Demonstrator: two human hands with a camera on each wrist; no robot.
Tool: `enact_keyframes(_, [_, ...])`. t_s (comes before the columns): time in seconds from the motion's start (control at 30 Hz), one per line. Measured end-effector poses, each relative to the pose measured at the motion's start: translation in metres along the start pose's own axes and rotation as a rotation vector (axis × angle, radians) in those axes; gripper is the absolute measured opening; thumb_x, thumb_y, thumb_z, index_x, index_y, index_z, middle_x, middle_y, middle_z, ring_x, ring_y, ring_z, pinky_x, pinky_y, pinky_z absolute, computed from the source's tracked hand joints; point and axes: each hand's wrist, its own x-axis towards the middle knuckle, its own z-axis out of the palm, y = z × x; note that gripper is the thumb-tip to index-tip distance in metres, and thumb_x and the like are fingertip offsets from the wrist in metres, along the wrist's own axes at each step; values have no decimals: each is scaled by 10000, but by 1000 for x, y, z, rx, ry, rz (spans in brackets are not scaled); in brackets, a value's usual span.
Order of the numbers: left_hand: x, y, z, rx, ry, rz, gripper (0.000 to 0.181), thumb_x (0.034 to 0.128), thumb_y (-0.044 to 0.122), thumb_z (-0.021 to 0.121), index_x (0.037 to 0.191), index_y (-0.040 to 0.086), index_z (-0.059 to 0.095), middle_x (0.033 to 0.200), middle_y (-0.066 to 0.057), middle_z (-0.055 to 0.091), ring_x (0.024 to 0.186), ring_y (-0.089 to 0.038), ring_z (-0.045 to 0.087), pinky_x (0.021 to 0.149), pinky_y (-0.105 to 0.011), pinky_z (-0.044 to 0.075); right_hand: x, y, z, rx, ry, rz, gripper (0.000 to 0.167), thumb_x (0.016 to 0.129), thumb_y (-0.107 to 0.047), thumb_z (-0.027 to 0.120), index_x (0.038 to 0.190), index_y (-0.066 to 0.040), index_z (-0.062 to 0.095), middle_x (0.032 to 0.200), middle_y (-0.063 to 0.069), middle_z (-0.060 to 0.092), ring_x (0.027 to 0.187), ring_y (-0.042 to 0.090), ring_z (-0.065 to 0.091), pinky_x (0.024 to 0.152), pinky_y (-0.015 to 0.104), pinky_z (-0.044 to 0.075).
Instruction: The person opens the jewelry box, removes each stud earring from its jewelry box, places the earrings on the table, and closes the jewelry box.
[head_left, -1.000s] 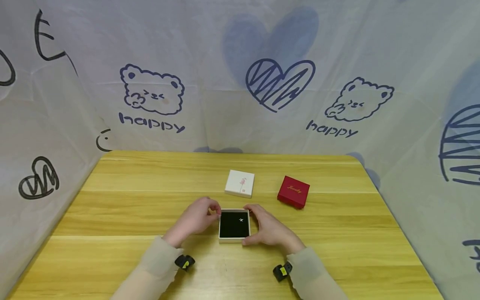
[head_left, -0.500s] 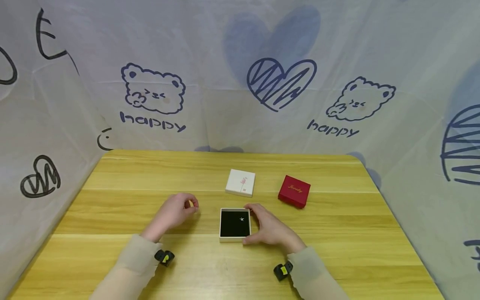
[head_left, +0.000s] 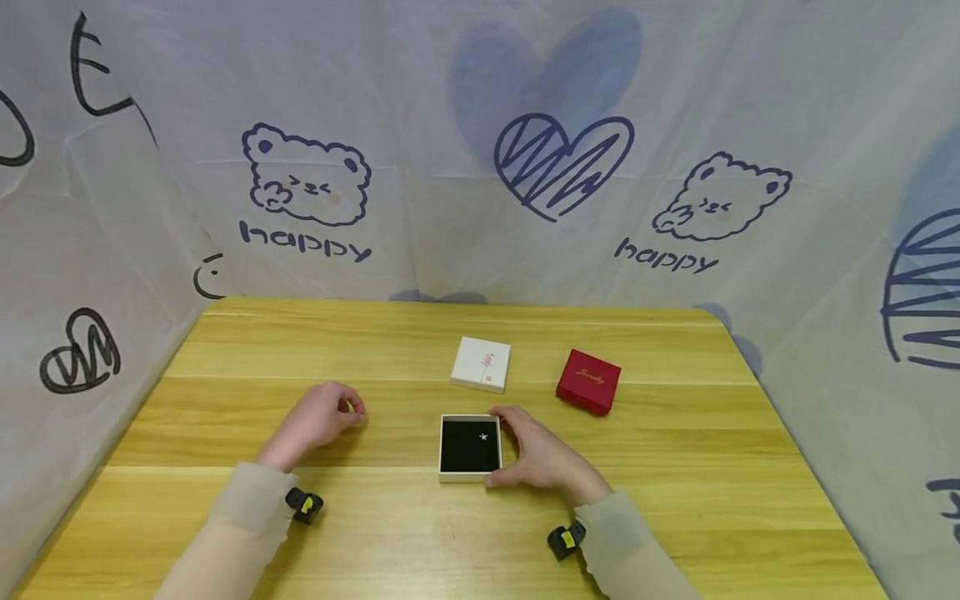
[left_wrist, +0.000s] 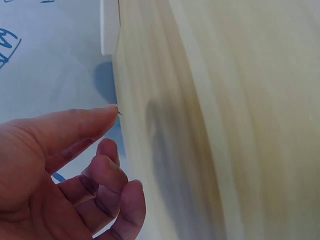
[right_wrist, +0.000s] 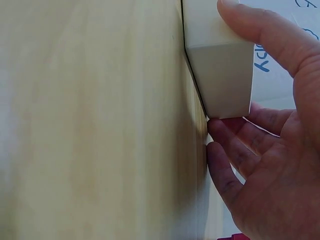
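Note:
My right hand [head_left: 542, 454] holds the open white jewelry box [head_left: 468, 478] by its right side, thumb at the front corner and fingers at the back. In the right wrist view the thumb lies along one wall of the box [right_wrist: 220, 80]. The box has a black insert [head_left: 465, 454], on which sits a small silver star-shaped piece [head_left: 483, 437]. Left of the box and apart from it, my left hand [head_left: 318, 417] has thumb and index finger together. Between those fingertips a tiny thin metal piece [left_wrist: 120, 113] sticks out; the rest of it is hidden.
Behind the open box lies a white lid with a pink flower print [head_left: 481, 364]. To its right is a closed red jewelry box [head_left: 588, 381] with gold lettering. All rest on a wooden table [head_left: 420, 542], with printed cloth [head_left: 420, 150] hanging around it.
My left hand has moved away from the open box's left edge, out to the left. The right hand and all the boxes have stayed in place.

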Motion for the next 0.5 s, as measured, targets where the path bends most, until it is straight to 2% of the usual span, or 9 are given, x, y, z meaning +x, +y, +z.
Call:
enact_keyframes(0.23, [-1,-15,-4,12,-18,-31,67,879,72,701,813,78,705,758,-6,598,690,-167,509,634,-334,428,0,0,1,3,1,-4,948,684,-322,903,1453,-91,399,1412,64,454,1270,235,438,1093,461,317])
enact_keyframes(0.5, [-3,-26,-9,1,-29,-68,64,886,65,696,824,65,712,793,-17,631,714,-175,536,667,-363,453,0,0,0,2,6,-9,937,680,-325,906,1438,-93,408,1391,63,466,1258,236,447,1088,461,324])
